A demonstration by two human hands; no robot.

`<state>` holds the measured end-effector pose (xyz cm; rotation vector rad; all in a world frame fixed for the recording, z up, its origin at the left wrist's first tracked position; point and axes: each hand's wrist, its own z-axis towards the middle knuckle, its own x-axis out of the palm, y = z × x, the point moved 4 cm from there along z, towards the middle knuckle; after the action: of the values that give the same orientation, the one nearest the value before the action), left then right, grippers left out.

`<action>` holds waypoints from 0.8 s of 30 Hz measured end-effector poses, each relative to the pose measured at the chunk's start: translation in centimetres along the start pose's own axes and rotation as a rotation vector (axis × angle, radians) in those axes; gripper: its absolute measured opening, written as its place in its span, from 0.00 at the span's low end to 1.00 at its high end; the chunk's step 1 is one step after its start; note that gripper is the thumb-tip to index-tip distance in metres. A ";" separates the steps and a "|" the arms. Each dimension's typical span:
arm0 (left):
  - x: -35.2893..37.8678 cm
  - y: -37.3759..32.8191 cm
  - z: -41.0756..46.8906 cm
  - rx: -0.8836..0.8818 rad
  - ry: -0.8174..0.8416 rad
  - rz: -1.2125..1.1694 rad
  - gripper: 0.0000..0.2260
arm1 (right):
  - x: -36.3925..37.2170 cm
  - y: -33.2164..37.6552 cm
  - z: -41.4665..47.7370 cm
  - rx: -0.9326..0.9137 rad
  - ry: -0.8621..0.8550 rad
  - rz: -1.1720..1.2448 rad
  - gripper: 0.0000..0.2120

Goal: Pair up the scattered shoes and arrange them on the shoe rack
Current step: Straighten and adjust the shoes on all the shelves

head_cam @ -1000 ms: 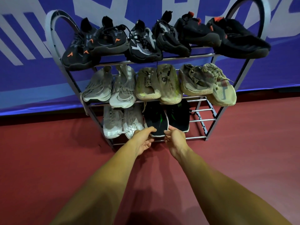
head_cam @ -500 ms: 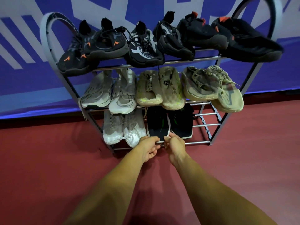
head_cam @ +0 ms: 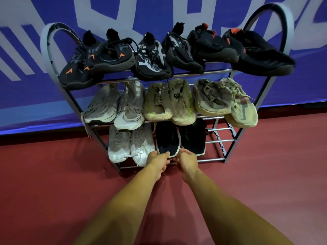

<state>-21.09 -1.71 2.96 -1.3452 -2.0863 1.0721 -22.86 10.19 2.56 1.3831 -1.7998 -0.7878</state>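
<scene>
Head view: left hand [head_cam: 158, 160], right hand [head_cam: 186, 160] in pinch grip on black shoe [head_cam: 167, 140] toe; bare rack rods [head_cam: 219, 140] rightward.

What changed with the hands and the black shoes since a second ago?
Almost nothing. The left hand curled its fingers a bit tighter on the toe of the left black shoe; the right hand stayed at the right black shoe. No shoe visibly moved on the shoe rack.

Place: indoor hall, of the sports or event kind
Behind the shoe rack [head_cam: 219, 140]: a wide blue banner [head_cam: 35, 96] with huge white lettering [head_cam: 99, 7]
Under the shoe rack: matte red floor [head_cam: 53, 191], spreading to both sides
</scene>
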 end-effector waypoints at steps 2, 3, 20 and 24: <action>0.1 -0.2 0.0 0.020 -0.030 0.007 0.06 | 0.0 0.0 -0.1 0.006 -0.005 0.019 0.08; 0.1 -0.3 -0.1 0.034 -0.049 0.001 0.08 | 0.0 0.1 -0.1 -0.001 0.005 0.018 0.07; -1.0 0.0 0.2 0.236 -0.123 0.248 0.13 | 0.4 -0.4 0.0 -0.085 -0.014 -0.335 0.07; -1.0 -0.2 0.1 0.217 -0.061 0.295 0.15 | 0.4 -0.4 0.4 -0.093 -0.053 -0.353 0.05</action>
<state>-20.89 -2.66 3.12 -1.5560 -1.7856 1.4313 -23.04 9.71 2.14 1.6541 -1.5549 -1.0845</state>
